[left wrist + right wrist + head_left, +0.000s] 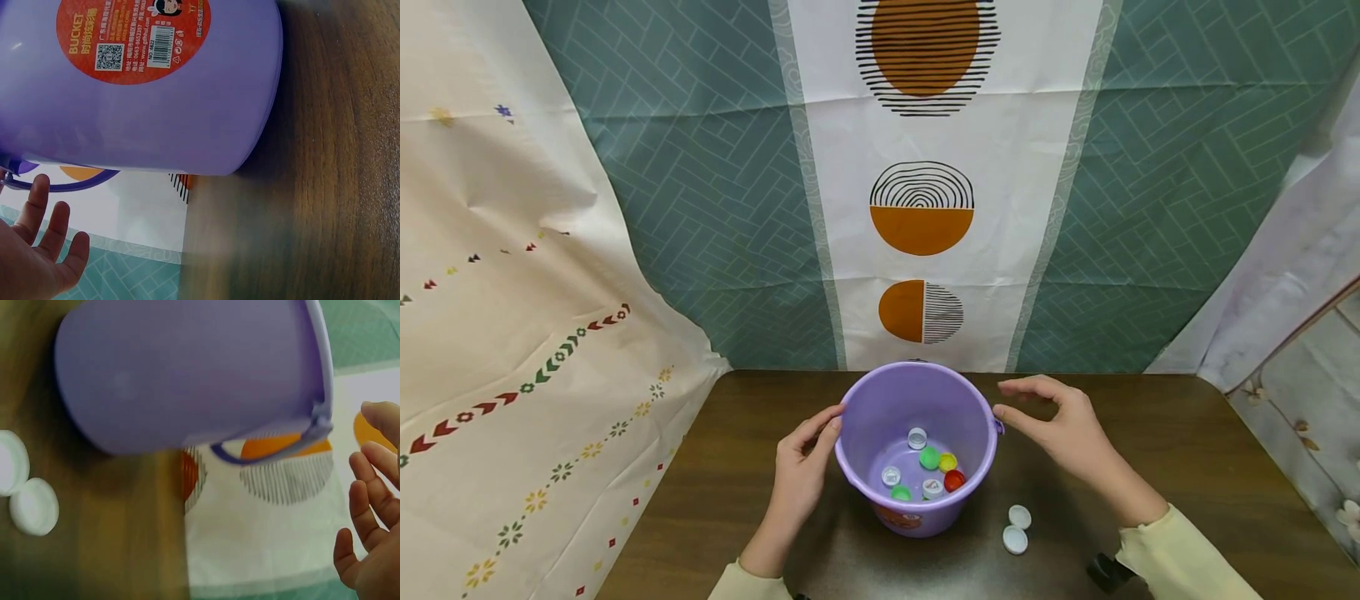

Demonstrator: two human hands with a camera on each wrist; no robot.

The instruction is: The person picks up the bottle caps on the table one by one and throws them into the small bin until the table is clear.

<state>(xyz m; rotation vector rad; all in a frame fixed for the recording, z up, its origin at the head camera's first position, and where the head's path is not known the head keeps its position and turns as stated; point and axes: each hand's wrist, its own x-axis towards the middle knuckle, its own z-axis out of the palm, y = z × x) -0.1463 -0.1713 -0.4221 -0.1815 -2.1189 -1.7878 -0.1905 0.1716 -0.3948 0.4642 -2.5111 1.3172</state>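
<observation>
A purple bucket point(917, 521) stands upright on the brown table, with several bottle caps in white, green, yellow and red inside it. My left hand point(801, 467) is at the bucket's left rim, thumb and index fingertips touching it. The left wrist view shows the other fingers of my left hand point(53, 247) spread loosely beside the bucket. Just right of the rim, my right hand point(1060, 425) holds nothing, thumb and fingers apart. In the right wrist view, a gap separates my right hand point(375, 512) from the bucket point(194, 369).
Two white caps point(1016, 539) lie on the table point(730, 500) to the right of the bucket, touching each other. Behind the table hangs a patterned green and white cloth point(917, 267). Light patterned fabric point(550, 400) borders the left side.
</observation>
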